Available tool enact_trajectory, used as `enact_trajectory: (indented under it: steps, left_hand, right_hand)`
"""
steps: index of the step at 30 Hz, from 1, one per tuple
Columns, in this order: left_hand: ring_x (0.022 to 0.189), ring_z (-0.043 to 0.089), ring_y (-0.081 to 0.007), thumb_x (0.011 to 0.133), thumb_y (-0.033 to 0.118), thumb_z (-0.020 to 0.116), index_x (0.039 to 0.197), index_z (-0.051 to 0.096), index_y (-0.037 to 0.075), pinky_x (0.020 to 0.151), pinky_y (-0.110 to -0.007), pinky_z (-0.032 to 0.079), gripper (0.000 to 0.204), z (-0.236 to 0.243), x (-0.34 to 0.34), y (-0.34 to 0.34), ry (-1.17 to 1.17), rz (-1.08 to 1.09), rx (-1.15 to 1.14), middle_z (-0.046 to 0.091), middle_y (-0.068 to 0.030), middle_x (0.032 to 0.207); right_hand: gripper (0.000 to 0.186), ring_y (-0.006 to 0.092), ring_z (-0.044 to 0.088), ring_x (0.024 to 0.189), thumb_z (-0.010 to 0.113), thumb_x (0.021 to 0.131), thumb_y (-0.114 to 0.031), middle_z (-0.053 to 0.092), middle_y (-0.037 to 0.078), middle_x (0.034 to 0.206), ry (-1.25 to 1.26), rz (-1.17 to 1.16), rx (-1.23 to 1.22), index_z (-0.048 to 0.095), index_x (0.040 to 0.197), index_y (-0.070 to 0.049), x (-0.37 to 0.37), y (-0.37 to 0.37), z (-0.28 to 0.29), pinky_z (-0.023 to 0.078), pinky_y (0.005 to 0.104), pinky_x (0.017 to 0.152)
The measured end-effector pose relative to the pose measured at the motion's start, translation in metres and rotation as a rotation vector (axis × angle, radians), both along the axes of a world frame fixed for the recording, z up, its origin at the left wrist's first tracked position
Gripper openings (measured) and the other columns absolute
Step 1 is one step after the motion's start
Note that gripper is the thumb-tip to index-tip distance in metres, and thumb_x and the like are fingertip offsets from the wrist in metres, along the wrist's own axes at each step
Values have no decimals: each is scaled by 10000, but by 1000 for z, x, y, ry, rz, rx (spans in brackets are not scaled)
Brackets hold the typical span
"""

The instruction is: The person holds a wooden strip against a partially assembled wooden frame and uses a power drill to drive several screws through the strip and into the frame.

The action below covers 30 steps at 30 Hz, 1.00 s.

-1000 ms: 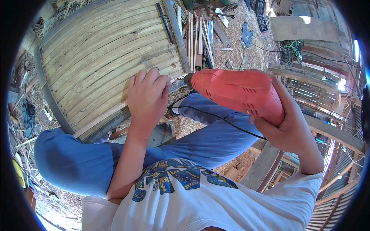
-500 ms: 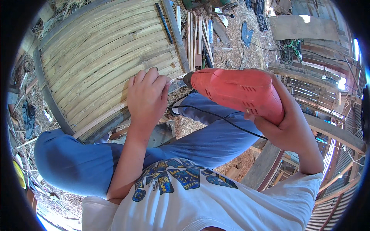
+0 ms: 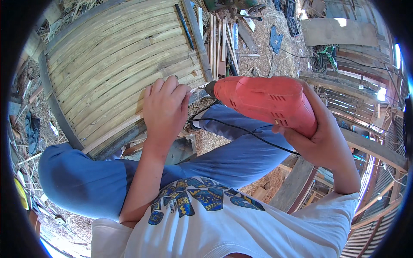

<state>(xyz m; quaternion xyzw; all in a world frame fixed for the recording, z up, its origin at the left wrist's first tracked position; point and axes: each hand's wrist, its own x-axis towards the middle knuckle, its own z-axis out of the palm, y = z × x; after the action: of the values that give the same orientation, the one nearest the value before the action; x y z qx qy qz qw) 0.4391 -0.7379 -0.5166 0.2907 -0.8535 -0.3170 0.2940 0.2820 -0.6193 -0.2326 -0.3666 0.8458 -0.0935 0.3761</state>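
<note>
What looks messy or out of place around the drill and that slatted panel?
Loose wooden strips lie scattered at angles past the slatted panel, on ground littered with wood shavings. The red drill in the right hand trails its black cord across the person's blue trouser leg. The left hand rests on the panel's edge.

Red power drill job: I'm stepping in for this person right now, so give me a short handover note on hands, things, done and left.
Left hand: palm down, pressing on the near edge of the curved bamboo-slat panel.
Right hand: gripping the red power drill, chuck pointing left toward the panel edge beside the left hand; its black cord trails across the blue trousers.
Done: slats lie side by side across the panel; whether any holes are drilled cannot be seen.
Left: probably drilling at the panel's edge; the bit's tip is not clearly visible.
</note>
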Motion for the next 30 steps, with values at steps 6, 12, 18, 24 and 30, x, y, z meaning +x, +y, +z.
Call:
enact_trajectory:
  steps: [6, 12, 18, 24, 30]
  left_hand:
    - [891, 592, -284, 863, 153, 813, 928, 740, 144, 787, -437, 415, 98, -2, 0, 0, 7, 3, -2, 575, -37, 884]
    - [895, 594, -286, 858, 158, 818, 925, 735, 145, 787, -437, 417, 107, -3, 0, 1, 13, 6, -8, 575, -36, 884]
    - [888, 589, -284, 860, 161, 817, 925, 735, 146, 781, -437, 413, 105, -1, 1, 0, 4, 7, -9, 569, -36, 877]
    - [884, 590, -281, 862, 161, 815, 927, 741, 148, 776, -437, 413, 99, -2, 0, 1, 5, 5, -8, 566, -37, 872]
    - [888, 593, -281, 859, 162, 816, 926, 742, 148, 780, -438, 417, 100, -1, 1, 1, -4, 7, -9, 565, -36, 873]
  right_hand:
    - [780, 187, 709, 1123, 735, 904, 76, 684, 143, 1328, 63, 73, -34, 422, 1614, 0, 1, 0, -2, 543, 354, 1017]
    - [817, 213, 625, 1288, 826, 881, -28, 677, 153, 1362, 164, 152, -27, 453, 1608, -3, 1, -1, 0, 464, 371, 1125]
    - [850, 227, 634, 1300, 817, 889, -17, 662, 176, 1402, 176, 175, -20, 410, 1635, 22, 2, 2, 0, 467, 381, 1139]
    - [834, 187, 745, 1102, 705, 915, 126, 672, 164, 1371, 9, -7, -11, 348, 1662, 23, 0, 1, -1, 577, 356, 988]
    - [840, 210, 769, 1068, 667, 910, 160, 687, 162, 1330, 9, -1, -25, 331, 1667, 23, 0, 1, -3, 603, 369, 954]
